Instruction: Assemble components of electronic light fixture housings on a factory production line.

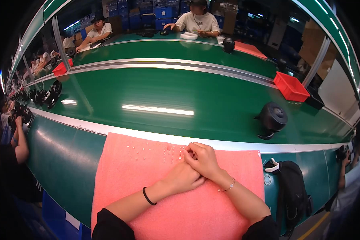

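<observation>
Where the two forearms enter from the lower edge, both hands meet over a pink foam mat (148, 208) laid on the near green work surface (64, 160). The left hand (182, 178) lies palm-down on the mat, with a black band on its wrist, and the right hand (204, 159) rests partly on top of it, with a thin bracelet on its wrist. The right fingers are curled and pinched together at the fingertips (187, 154); whether they hold anything cannot be told. The left fingers are covered, so their grip cannot be told either. Small screws (148, 150) lie scattered on the mat just left of the fingertips, toward its far edge. A black pouch (290, 188) lies to the right of the mat. Beyond the metal rail, a black round device (273, 119) stands on the green conveyor belt (156, 92). Farther right sits a red bin (291, 86). Across the belt, other people sit at the opposite bench.
</observation>
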A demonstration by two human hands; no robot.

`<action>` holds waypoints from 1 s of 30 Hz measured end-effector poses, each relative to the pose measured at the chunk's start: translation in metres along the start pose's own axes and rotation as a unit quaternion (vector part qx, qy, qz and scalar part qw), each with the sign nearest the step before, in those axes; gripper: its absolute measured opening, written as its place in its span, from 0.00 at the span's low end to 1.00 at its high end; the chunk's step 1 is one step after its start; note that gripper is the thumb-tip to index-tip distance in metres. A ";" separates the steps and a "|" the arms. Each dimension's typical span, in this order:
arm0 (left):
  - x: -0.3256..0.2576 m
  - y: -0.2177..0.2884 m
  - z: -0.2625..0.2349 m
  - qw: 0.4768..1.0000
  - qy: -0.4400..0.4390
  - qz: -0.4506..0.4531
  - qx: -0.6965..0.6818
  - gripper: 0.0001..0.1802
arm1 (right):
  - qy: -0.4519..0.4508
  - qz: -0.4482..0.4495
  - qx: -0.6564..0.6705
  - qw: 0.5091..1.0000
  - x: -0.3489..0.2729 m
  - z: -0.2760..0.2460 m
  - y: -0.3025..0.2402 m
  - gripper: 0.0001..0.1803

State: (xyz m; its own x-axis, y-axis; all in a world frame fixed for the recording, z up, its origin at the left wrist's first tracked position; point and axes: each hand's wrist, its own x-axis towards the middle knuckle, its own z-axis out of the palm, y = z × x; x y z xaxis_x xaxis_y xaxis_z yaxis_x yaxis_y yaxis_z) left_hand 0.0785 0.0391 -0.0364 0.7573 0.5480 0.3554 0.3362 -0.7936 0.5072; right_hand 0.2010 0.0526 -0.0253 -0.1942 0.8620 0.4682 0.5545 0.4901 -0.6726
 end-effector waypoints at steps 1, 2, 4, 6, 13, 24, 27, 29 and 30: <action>0.000 -0.001 0.000 1.000 -0.001 0.000 -0.002 0.09 | 0.000 0.001 -0.001 1.000 0.000 0.000 0.000 0.07; 0.000 -0.001 0.001 1.000 -0.002 -0.001 -0.003 0.10 | -0.001 0.001 0.000 1.000 0.000 0.001 0.001 0.07; 0.000 0.000 0.001 1.000 0.005 0.005 0.001 0.10 | 0.000 0.000 0.003 1.000 0.000 -0.001 -0.001 0.07; 0.001 0.002 0.000 1.000 0.010 0.009 0.004 0.10 | 0.003 -0.003 0.003 1.000 0.000 -0.002 -0.001 0.07; 0.001 0.004 -0.002 0.999 -0.028 -0.030 -0.028 0.11 | 0.006 -0.005 0.005 1.000 0.000 0.000 0.001 0.07; 0.003 0.006 -0.002 0.999 -0.025 -0.023 -0.027 0.11 | 0.003 0.000 0.010 1.000 -0.001 -0.003 0.000 0.06; 0.004 0.006 -0.002 0.998 -0.034 -0.034 -0.027 0.11 | 0.002 0.003 0.013 1.000 -0.001 -0.003 0.000 0.06; 0.003 0.005 -0.002 0.999 -0.028 -0.031 -0.023 0.11 | -0.001 0.005 0.015 1.000 -0.001 -0.003 0.000 0.06; 0.003 0.004 -0.001 0.999 -0.026 -0.033 -0.022 0.11 | 0.002 0.003 0.012 1.000 0.000 -0.002 0.001 0.06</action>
State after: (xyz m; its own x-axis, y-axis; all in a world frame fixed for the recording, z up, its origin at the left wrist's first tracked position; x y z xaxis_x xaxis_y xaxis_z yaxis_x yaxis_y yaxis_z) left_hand 0.0819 0.0377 -0.0321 0.7624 0.5840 0.2789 0.3630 -0.7426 0.5628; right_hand 0.2034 0.0522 -0.0246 -0.1879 0.8641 0.4669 0.5352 0.4887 -0.6891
